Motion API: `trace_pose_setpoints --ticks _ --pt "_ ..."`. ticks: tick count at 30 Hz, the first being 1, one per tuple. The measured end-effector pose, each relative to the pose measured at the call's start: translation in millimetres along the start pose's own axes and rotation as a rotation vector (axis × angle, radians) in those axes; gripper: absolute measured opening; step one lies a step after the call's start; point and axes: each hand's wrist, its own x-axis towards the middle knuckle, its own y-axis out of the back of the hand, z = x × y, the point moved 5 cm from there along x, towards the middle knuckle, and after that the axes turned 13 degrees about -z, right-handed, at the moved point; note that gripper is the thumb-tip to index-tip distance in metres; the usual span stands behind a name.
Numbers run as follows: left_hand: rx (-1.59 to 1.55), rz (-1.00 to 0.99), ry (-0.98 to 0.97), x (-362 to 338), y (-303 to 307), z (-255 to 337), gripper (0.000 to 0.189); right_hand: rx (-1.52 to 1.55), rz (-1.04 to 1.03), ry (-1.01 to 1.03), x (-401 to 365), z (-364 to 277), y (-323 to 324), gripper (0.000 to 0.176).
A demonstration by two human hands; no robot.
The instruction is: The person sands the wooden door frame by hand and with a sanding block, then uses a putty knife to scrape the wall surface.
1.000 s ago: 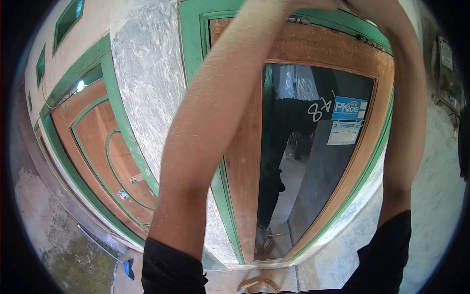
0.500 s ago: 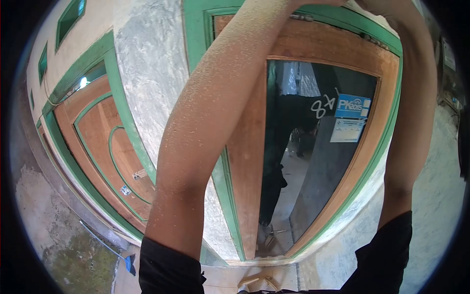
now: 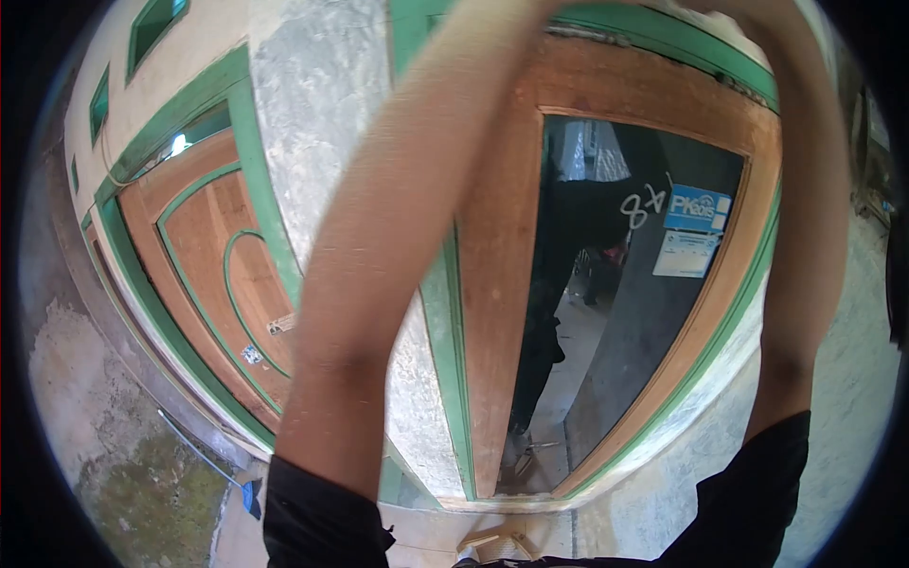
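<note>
Both my arms reach up past the top of the head view, in front of a wooden door (image 3: 494, 312) with a dark glass pane (image 3: 606, 284) and a green frame (image 3: 450, 350). The left forearm (image 3: 398, 218) is blurred by motion, and my left hand lies beyond the upper edge. Of my right hand (image 3: 724, 6), only a sliver near the wrist shows at the top; its fingers are hidden. Whatever either hand holds or touches is out of sight. A metal bolt (image 3: 592, 36) sits on the door's top rail, close below the hands.
Blue and white stickers (image 3: 699, 208) and white marks are on the glass. At left stands a second wooden door (image 3: 204, 256) beyond a grey wall strip (image 3: 317, 104). A blue broom (image 3: 250, 497) lies on the ground at lower left; wood pieces (image 3: 497, 546) lie at my feet.
The doors and wall have shifted slightly right and down in view. My left forearm has blurred, and the left hand part seen at the top edge has slipped out of view.
</note>
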Motion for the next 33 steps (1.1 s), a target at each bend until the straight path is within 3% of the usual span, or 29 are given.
trace_pose_setpoints --ticks 2,4,5,6,8,11,14,16,18,20,22,26,28,33 --pt "-0.088 0.060 0.046 6 0 7 0.042 -0.001 0.031 -0.054 -7 9 5 0.020" --pt "0.033 -0.085 0.239 9 -9 3 0.042 0.003 0.059 -0.135 -7 14 -5 0.021" --pt "0.099 -0.120 0.263 7 -5 -1 0.044 -0.111 0.269 0.050 -5 7 -13 0.021" --pt "0.099 -0.122 0.258 3 1 -8 0.044 0.025 0.218 0.130 6 15 -14 0.021" --pt "0.170 -0.130 0.031 -7 9 -13 0.047 0.167 0.159 0.201 15 20 -14 0.021" --pt "0.229 -0.158 0.107 -5 6 -12 0.050 0.238 0.077 0.094 13 19 -13 0.021" --pt "0.279 -0.138 0.224 -1 -1 -6 0.049 -0.039 0.148 0.239 13 15 -2 0.021" --pt "0.280 -0.123 0.281 -2 -6 -3 0.050 0.185 0.098 0.019 0 12 -5 0.019" --pt "0.207 -0.096 0.121 -2 -9 8 0.049 0.198 0.158 0.094 -3 31 -18 0.017" --pt "0.277 -0.105 0.126 -4 -11 11 0.048 0.208 0.220 0.176 -9 54 -15 0.016" --pt "0.266 -0.010 0.023 -5 -14 18 0.048 -0.060 0.020 -0.079 -12 80 -19 0.023" --pt "0.262 -0.089 0.047 2 -18 20 0.049 -0.011 0.090 -0.034 -20 90 -21 0.021" --pt "0.218 -0.078 -0.010 1 -16 20 0.043 -0.065 0.214 0.089 -23 82 -20 0.021" --pt "0.262 0.013 -0.044 1 -25 15 0.028 -0.212 0.274 0.087 -25 78 -23 0.021"
